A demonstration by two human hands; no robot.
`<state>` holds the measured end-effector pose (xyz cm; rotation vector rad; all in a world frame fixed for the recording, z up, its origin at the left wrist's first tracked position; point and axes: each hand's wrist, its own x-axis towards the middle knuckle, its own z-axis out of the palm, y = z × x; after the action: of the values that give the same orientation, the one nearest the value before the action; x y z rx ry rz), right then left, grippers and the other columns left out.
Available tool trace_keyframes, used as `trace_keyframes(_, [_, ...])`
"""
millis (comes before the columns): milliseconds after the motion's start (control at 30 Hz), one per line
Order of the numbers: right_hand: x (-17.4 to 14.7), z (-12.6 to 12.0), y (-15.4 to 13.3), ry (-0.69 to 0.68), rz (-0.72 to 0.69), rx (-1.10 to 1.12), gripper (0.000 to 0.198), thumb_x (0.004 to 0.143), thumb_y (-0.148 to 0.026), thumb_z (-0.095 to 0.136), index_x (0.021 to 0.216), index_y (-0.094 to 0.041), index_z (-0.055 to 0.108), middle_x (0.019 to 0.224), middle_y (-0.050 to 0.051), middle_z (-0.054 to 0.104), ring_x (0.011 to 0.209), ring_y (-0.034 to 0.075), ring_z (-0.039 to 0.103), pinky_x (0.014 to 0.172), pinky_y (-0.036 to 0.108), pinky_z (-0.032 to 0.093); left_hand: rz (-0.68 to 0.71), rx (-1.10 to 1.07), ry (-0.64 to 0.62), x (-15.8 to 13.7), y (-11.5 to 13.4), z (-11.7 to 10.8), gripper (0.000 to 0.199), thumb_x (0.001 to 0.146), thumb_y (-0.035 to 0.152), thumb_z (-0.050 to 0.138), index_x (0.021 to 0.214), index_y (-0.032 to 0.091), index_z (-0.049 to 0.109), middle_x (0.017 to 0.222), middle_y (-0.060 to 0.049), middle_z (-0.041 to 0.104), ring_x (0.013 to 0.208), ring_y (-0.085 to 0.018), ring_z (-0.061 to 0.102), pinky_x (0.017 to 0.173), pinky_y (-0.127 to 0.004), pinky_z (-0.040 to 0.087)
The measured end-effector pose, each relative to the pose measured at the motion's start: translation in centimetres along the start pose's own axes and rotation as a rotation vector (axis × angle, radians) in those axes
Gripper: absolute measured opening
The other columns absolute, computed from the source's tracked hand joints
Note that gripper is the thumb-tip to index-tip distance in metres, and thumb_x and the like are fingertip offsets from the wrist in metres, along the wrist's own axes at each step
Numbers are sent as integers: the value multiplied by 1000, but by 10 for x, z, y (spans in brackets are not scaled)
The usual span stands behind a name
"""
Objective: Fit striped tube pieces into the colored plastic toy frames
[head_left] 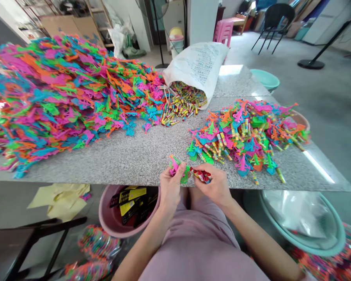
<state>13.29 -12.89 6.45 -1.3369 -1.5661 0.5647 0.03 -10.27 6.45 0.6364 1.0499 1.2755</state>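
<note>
My left hand (pixel 171 183) is closed on small plastic toy pieces (pixel 175 167), pink and green, near the front edge of the table. Beside it, my right hand (pixel 215 182) grips several small printed tubes (pixel 203 176) with red ends. One tube points at the green piece; whether they touch I cannot tell. To the right lies a heap of plastic pieces joined with tubes (pixel 242 134). A big pile of loose plastic pieces (pixel 76 93) in pink, orange, green and blue covers the left. Loose yellow tubes (pixel 187 99) spill from a white sack (pixel 199 64) at the back.
Below the speckled stone table (pixel 134 156) stand a pink tub (pixel 103 218) with black and yellow packages and a teal basin (pixel 335 234) holding clear plastic. Filled bags (pixel 98 242) lie on the floor near a dark chair (pixel 11 249). A black stand (pixel 311 63) is further off.
</note>
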Motion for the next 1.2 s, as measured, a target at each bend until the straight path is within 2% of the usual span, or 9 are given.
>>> trace_keyframes(300, [3, -2, 15, -9, -160, -95, 25, 74, -10, 56, 95, -21, 66, 88, 3, 70, 82, 17, 66, 74, 28, 52, 35, -21, -87, 9, -11, 24, 25, 66, 38, 79, 71, 17, 67, 70, 1, 64, 70, -10, 56, 72, -23, 44])
trace_keyframes(433, [41, -54, 30, 225, -65, -241, 19, 79, -18, 56, 93, -21, 67, 86, 4, 71, 72, 16, 65, 67, 28, 50, -5, 60, -249, 44, -18, 33, 48, 73, 49, 70, 111, 22, 62, 113, -10, 64, 99, -20, 60, 85, -32, 46])
trace_keyframes(533, [88, -121, 53, 554, 112, -548, 22, 77, -33, 63, 88, -15, 70, 76, 10, 69, 70, 20, 63, 66, 33, 44, 205, 447, 4, 99, -13, 6, 78, 68, 44, 75, 135, 21, 43, 136, -16, 48, 118, -28, 52, 94, -38, 43])
trace_keyframes(633, [132, -167, 83, 473, 290, -752, 28, 70, -37, 70, 85, -13, 73, 70, 16, 68, 78, 26, 63, 63, 37, 37, 383, 924, 488, 162, 8, -45, 73, 75, 34, 67, 138, 12, 37, 138, -21, 43, 130, -31, 39, 106, -44, 32])
trace_keyframes(700, [148, -172, 94, 490, 245, -787, 25, 68, -34, 73, 85, -15, 74, 72, 17, 68, 88, 28, 62, 65, 38, 37, 403, 1165, 660, 197, 26, -79, 67, 81, 34, 60, 139, 11, 36, 144, -23, 36, 135, -34, 31, 109, -48, 25])
trace_keyframes(833, [138, -115, 83, 590, 131, -527, 24, 70, -33, 72, 88, -18, 73, 73, 13, 68, 72, 21, 63, 66, 35, 43, 487, 1498, 474, 240, 54, -117, 69, 79, 46, 60, 139, 17, 41, 154, -19, 22, 142, -41, 11, 110, -58, 14])
trace_keyframes(933, [111, -31, 62, 286, 87, -163, 24, 72, -36, 68, 87, -18, 69, 73, 6, 68, 63, 19, 62, 63, 33, 49, 524, 1570, 228, 251, 56, -120, 47, 86, 39, 53, 129, 20, 54, 142, -15, 47, 141, -35, 22, 112, -57, 6])
trace_keyframes(1067, [77, 75, 48, -98, 37, 109, 21, 75, -30, 64, 92, -18, 66, 86, 6, 70, 73, 19, 65, 69, 33, 53, 572, 1526, 291, 228, 34, -122, 33, 87, 38, 51, 110, 18, 64, 122, -14, 62, 132, -32, 37, 112, -52, 11])
trace_keyframes(1200, [71, 121, 51, -167, 131, 184, 25, 73, -30, 67, 94, -17, 64, 80, 4, 70, 69, 18, 64, 67, 30, 51, 586, 1353, 266, 176, 7, -135, 20, 85, 29, 54, 100, 19, 63, 107, -11, 66, 110, -27, 55, 103, -46, 31])
